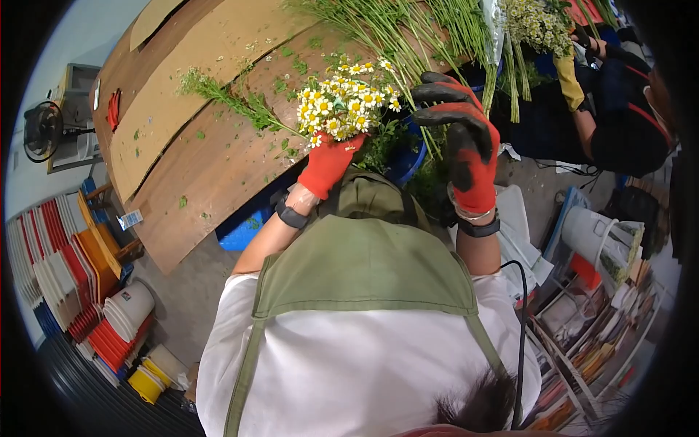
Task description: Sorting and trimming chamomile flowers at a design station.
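Note:
My left hand (333, 164), in a red work glove, is closed around a bunch of white chamomile-like flowers with yellow centres (344, 104). The flower heads hide my fingertips and most of the stems. To the right, my right hand (464, 131) is raised in a red glove with black-coated fingers. Its fingers are bent and apart, with nothing visible between them. Below and between the hands stands a blue bucket (407, 169) with green foliage in it. A leafy cut sprig (240, 101) lies on the brown table (229, 164), left of the bunch.
Long green stems (382, 33) lie across the table's far side. Cardboard (191, 71) covers part of the top, near a red glove (113, 109). At the right, a co-worker's yellow-gloved hand (568, 82) is beside more flowers (538, 27). Stacked buckets (128, 308) stand lower left.

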Motion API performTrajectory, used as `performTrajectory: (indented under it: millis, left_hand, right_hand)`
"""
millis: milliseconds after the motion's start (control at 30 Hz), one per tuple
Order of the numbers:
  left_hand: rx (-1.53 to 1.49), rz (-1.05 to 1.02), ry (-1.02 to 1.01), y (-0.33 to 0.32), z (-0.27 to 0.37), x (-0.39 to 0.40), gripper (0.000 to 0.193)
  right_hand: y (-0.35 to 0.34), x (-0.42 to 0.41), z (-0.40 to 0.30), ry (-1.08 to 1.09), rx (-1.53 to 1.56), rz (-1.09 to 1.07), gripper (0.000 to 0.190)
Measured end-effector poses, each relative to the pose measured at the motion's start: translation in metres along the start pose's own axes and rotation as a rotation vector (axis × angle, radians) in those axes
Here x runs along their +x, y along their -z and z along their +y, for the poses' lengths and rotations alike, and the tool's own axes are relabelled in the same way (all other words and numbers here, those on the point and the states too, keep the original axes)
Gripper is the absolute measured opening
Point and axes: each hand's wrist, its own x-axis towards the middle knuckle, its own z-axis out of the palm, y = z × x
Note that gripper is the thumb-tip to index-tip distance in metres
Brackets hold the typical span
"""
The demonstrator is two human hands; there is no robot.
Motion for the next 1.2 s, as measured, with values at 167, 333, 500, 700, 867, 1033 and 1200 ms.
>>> performTrajectory:
  millis: [167, 333, 500, 700, 867, 1033, 1200]
  left_hand:
    - [-0.981, 0.147, 0.382, -0.014, 0.005, 0.01, 0.053]
    - [-0.624, -0.003, 0.316, -0.027, -0.004, 0.003, 0.049]
    - [-0.918, -0.072, 0.656, -0.02, 0.001, 0.014, 0.034]
    - [-0.528, -0.092, 0.369, -0.015, 0.002, 0.01, 0.028]
    - [-0.72, 0.052, 0.643, 0.026, 0.025, 0.034, 0.037]
    - [-0.734, 0.163, 0.584, 0.019, 0.018, 0.03, 0.054]
    - [-0.113, 0.107, 0.165, 0.027, 0.012, 0.029, 0.024]
  right_hand:
    - [-0.015, 0.003, -0.009, -0.004, -0.33, -0.037, 0.042]
    - [-0.028, 0.01, -0.016, 0.119, -0.537, -0.04, 0.043]
    - [-0.043, 0.013, -0.013, 0.209, -0.726, 0.0, 0.041]
    - [-0.059, 0.017, -0.002, 0.269, -0.992, 0.037, 0.036]
    - [-0.056, 0.021, 0.0, 0.109, -0.532, 0.024, 0.024]
    - [-0.043, 0.024, -0.019, -0.023, -0.003, 0.082, 0.02]
    - [-0.041, 0.013, -0.016, 0.182, -0.433, 0.109, 0.027]
